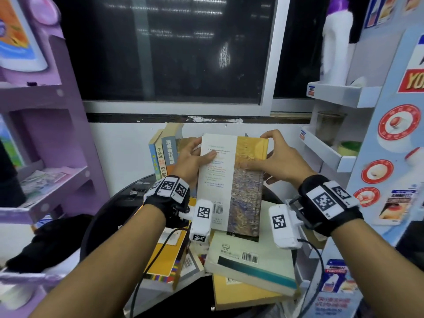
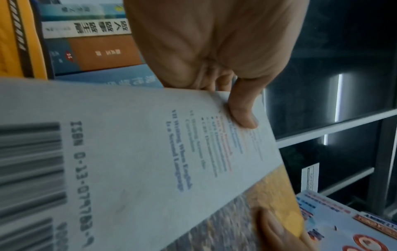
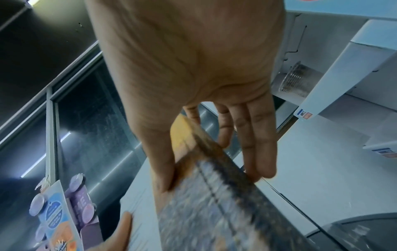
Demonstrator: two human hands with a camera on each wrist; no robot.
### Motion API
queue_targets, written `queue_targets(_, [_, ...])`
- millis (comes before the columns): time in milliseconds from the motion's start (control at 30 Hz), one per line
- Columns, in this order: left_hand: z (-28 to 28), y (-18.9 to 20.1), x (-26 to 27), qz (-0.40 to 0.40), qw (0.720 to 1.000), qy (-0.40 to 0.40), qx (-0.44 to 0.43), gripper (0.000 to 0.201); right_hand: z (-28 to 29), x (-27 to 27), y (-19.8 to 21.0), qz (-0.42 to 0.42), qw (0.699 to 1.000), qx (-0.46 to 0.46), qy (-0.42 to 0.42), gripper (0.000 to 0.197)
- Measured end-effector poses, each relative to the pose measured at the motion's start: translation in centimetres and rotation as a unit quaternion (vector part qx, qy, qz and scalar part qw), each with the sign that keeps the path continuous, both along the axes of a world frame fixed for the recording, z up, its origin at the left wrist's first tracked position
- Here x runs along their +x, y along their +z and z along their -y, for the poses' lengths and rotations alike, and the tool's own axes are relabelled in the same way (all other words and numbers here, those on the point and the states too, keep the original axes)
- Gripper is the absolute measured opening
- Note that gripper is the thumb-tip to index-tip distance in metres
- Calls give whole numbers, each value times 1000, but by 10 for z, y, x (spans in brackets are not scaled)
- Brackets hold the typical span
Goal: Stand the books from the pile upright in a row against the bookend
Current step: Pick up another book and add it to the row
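I hold a white and yellow book (image 1: 231, 180) in the air above the pile, back cover towards me, barcode at its near end. My left hand (image 1: 195, 154) grips its left edge, thumb on the cover (image 2: 242, 110) and fingers behind. My right hand (image 1: 275, 157) grips the right edge by the spine (image 3: 225, 169), thumb on the cover, fingers behind. Three books (image 1: 163, 157) stand upright in a row at the back left; the bookend is hidden. The pile of flat books (image 1: 247, 260) lies below my wrists.
A purple shelf unit (image 1: 46, 134) stands at the left and a white and blue display rack (image 1: 339, 152) at the right, with a glass on its shelf. A dark window (image 1: 172, 49) is behind. The round black table (image 1: 119, 203) bears the books.
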State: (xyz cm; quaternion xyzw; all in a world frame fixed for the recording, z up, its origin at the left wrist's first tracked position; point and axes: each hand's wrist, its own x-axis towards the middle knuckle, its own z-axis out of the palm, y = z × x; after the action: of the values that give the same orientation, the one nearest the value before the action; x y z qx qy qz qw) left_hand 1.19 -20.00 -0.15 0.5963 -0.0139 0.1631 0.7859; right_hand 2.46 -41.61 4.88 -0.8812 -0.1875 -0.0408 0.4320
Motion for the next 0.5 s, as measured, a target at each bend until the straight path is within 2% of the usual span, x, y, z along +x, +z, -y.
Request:
queue_targets(100, [-8, -3, -5, 25, 999, -34, -5, 48, -1, -2, 8, -34, 998, 16, 58, 68])
queue_targets(233, [-14, -1, -10, 35, 996, -86, -6, 50, 2, 0, 14, -71, 987, 42, 137, 53])
queue_targets(400, [-14, 6, -9, 17, 995, -90, 45, 53, 1, -1, 14, -34, 989, 44, 136, 51])
queue_targets(500, [-18, 15, -10, 12, 992, -72, 106, 44, -6, -2, 10, -1, 992, 58, 112, 51])
